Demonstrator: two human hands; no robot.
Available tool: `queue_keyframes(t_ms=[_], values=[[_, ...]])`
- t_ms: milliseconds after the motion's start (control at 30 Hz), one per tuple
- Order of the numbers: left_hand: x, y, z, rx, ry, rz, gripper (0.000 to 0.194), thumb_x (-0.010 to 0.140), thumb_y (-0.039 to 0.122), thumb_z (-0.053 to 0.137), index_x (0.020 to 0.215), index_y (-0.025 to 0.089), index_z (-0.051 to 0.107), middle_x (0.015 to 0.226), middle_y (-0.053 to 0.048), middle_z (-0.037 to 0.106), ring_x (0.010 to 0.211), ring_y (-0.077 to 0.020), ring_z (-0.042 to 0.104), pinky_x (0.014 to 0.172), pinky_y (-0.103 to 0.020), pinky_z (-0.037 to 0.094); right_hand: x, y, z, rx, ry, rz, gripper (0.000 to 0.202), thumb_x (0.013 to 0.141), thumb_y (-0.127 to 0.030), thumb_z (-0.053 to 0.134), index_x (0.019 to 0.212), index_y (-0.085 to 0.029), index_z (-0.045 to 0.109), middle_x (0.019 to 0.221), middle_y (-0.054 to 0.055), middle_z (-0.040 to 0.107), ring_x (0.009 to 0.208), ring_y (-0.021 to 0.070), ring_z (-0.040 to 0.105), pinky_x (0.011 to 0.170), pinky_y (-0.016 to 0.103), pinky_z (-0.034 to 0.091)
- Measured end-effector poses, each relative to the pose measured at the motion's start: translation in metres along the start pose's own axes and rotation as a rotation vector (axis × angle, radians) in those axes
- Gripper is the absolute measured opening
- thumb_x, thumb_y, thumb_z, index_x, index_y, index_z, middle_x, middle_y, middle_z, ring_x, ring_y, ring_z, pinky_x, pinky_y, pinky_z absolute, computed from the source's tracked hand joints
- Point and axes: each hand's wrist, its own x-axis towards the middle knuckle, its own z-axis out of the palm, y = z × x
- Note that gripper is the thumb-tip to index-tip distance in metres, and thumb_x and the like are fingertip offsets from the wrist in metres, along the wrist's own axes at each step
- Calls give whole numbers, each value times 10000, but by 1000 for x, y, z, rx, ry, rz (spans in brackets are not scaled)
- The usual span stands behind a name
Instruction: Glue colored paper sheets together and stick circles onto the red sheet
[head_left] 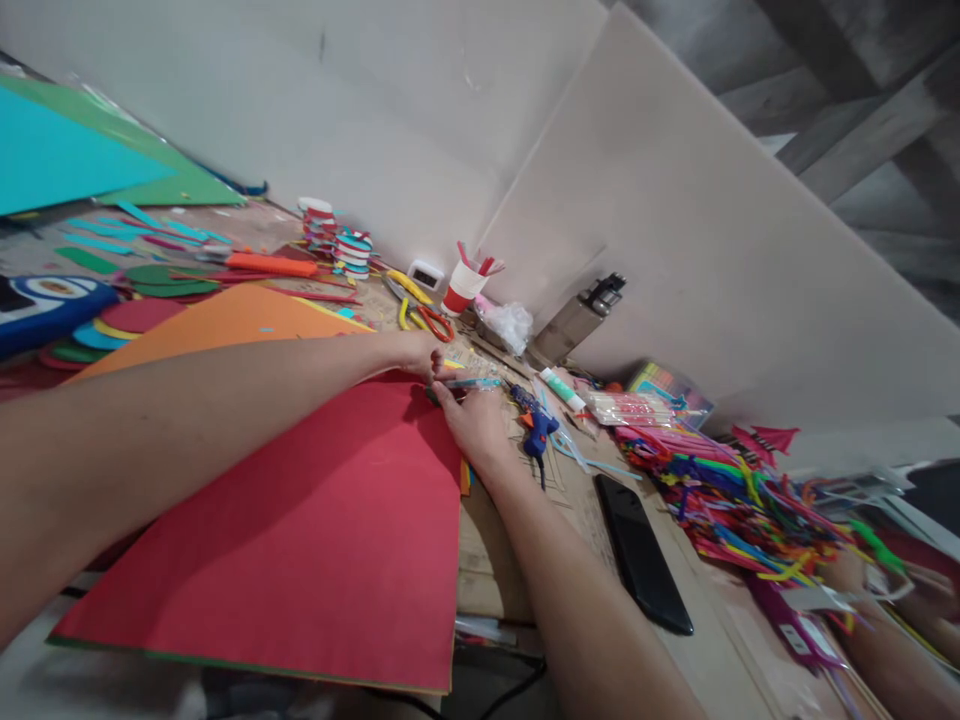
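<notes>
A large red sheet (322, 530) lies over the table's front edge, with an orange sheet (225, 325) behind it. My left hand (421, 355) is above the red sheet's far edge, its fingers closed on something small that I cannot make out. Close against it, my right hand (476, 415) has its fingers pressed together around a thin light-blue piece (472, 383). The fingertips of both hands meet or nearly meet. Just right of my right hand lies a blue glue gun (538, 430).
A black phone (643, 555) lies at the right, near a pile of colourful pipe cleaners (720, 490). Scissors (433, 322), a red-and-white cup (463, 287) and a bottle (577, 320) stand or lie behind. Another person's hand (926, 595) is at the far right.
</notes>
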Motion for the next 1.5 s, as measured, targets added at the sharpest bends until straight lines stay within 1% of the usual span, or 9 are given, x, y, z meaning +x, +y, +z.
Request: queue_keyframes(t_ms=[133,233,433,567,833,967,1133,1367,1500], values=[[-1,0,0,-27,6,18,93,610,228,660,680,170,679,578,24,567,624,-140,486,614,-251,336,2,0,1,-40,12,-8,136,846,-242,559,888,-216,685,889,32,721,870,187,668,842,323,501],[-3,3,-2,-37,11,-1,62,606,205,659,655,167,655,572,29,556,608,-132,473,597,-249,324,3,-1,2,-47,12,-10,143,850,-243,553,895,-218,687,901,31,721,877,187,668,840,323,505],[-3,4,-3,-22,25,10,60,589,189,678,632,163,645,565,36,537,606,-125,464,583,-241,319,4,-1,3,-84,-1,25,156,849,-241,551,905,-210,693,884,49,717,833,199,669,817,330,506],[0,0,0,-21,22,24,79,604,196,666,673,161,679,581,32,563,598,-119,467,576,-233,322,4,-2,3,-97,-6,17,164,856,-246,540,911,-201,688,864,47,715,811,193,670,811,323,504],[6,-7,3,31,3,22,198,652,241,657,824,178,731,678,18,644,622,-120,505,572,-218,339,2,-10,-2,-135,-28,-10,157,862,-232,533,867,-199,686,860,36,721,803,179,662,811,298,483],[5,-4,1,31,-4,-1,210,645,261,679,832,183,733,696,19,659,643,-124,521,587,-218,348,1,-16,-6,-178,-59,29,183,865,-239,526,864,-179,700,819,44,717,751,178,648,751,286,465],[2,-2,0,-3,-2,-11,171,632,266,698,780,185,724,676,21,655,657,-127,529,605,-217,349,-1,-20,-8,-181,-79,76,212,867,-253,522,875,-161,713,765,40,705,662,159,619,653,264,433],[2,-4,1,-26,-1,30,181,621,259,704,774,163,713,671,24,626,653,-124,513,588,-221,341,-2,-23,-13,-159,-61,60,169,845,-227,546,799,-162,695,718,28,686,664,148,614,639,244,414],[4,-7,3,-58,1,36,153,625,243,690,754,162,700,641,33,601,630,-117,500,582,-219,339,-2,-24,-14,-146,-68,59,154,839,-223,547,792,-172,685,714,19,685,653,141,609,627,235,412]])
